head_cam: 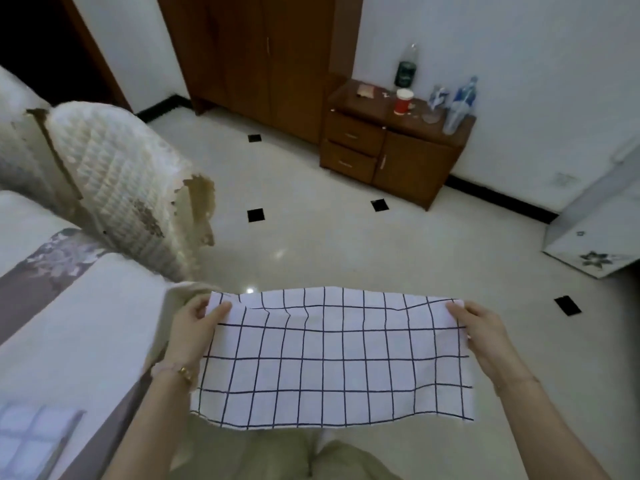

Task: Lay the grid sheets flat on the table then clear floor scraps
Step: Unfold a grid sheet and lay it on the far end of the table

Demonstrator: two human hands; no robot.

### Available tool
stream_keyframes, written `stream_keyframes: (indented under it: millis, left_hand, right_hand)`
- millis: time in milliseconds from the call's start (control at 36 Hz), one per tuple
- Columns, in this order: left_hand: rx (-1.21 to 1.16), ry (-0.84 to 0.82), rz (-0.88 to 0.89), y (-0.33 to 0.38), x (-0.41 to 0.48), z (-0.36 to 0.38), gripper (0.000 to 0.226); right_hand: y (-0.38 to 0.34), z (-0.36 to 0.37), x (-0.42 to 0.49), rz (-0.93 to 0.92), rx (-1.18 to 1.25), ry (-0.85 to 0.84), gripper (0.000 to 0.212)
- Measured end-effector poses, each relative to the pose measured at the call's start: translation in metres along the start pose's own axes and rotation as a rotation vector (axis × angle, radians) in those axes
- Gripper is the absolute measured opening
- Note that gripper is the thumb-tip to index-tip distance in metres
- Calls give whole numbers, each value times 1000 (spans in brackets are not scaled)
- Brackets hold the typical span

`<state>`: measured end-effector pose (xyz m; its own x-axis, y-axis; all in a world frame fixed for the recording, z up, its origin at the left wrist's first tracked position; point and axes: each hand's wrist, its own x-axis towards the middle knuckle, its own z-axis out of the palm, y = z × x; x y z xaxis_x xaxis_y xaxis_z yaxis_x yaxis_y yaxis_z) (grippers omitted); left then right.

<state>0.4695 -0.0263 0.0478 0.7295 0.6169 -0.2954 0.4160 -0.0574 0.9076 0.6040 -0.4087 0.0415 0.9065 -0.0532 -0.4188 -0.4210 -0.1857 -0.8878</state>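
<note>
Learner: Grip first, how does the person hold the grid sheet [332,358]?
Coach: Both hands pinch it. The left hand [199,320] has its thumb over the sheet's upper left corner and the right hand [481,327] is clamped on the upper right corner. The sheet hangs stretched between them in the lower middle of the frame, above the tiled floor [311,237]

Learner: What would make the laying go well?
Coach: No table shows for certain, so the person probably has to turn towards one. The top edge is rippled, so the sheet wants holding taut. Landing the hanging lower edge first, then lowering both pinched corners together, should leave it flat. Releasing one corner early would likely fold it

Learner: Containers?
Coach: All sit at the upper right, on the wooden bedside cabinet [408,168]. They are a red cup [403,102], a dark bottle [406,69] behind it, a blue plastic bottle [465,93] and a clear plastic cup [453,120] near the right edge. What they hold cannot be told. The cabinet's two drawers and its door are closed
</note>
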Motion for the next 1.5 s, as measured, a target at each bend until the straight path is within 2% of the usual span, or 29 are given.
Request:
stream_keyframes:
  millis: [111, 194, 361, 472, 528, 611, 694, 750, 861, 944, 1167, 1306, 1500]
  left_hand:
    - [18, -35, 46, 31, 38, 37, 11]
    - [12, -47, 103, 59, 72, 61, 1]
    - [11, -57, 72, 85, 160, 103, 14]
    - [35, -57, 0, 98, 224, 122, 3]
    - [20, -57, -17, 111, 256, 127, 12]
    - [2, -50, 11, 139, 304, 129, 5]
    - [-31, 16, 39, 170, 349, 126, 21]
    - [-39, 54, 48, 184, 377, 120, 20]
    - [-70, 138, 19, 196, 432, 104, 19]
    - [-87, 201, -40, 192, 469, 94, 5]
    - [-121, 396, -130, 203, 570, 48, 5]
    - [-137, 603, -71, 239, 623, -1, 9]
    - [-238, 893, -55, 251, 658, -75, 5]
  right_hand:
    - [-16, -16, 40, 0, 11, 54, 10]
    - [-33, -17, 73, -20, 13, 75, 11]
    - [-65, -1, 160, -11, -38, 65, 13]
    - [-97, 22, 225, 0, -91, 59, 14]
    - [-123, 37, 258, -6, -112, 52, 13]
    - [-169, 66, 308, -43, -138, 24, 13]
    - [-215, 98, 355, -71, -133, 25, 14]
    - [-241, 122, 383, -82, -131, 2, 17]
    - [-280, 176, 431, -87, -163, -83, 18]
    - [-300, 222, 469, -78, -206, -157, 18]
    - [-361, 379, 576, -109, -278, -363, 9]
    - [-424, 490, 630, -184, -368, -547, 14]
    - [-494, 653, 643, -334, -433, -782, 15]
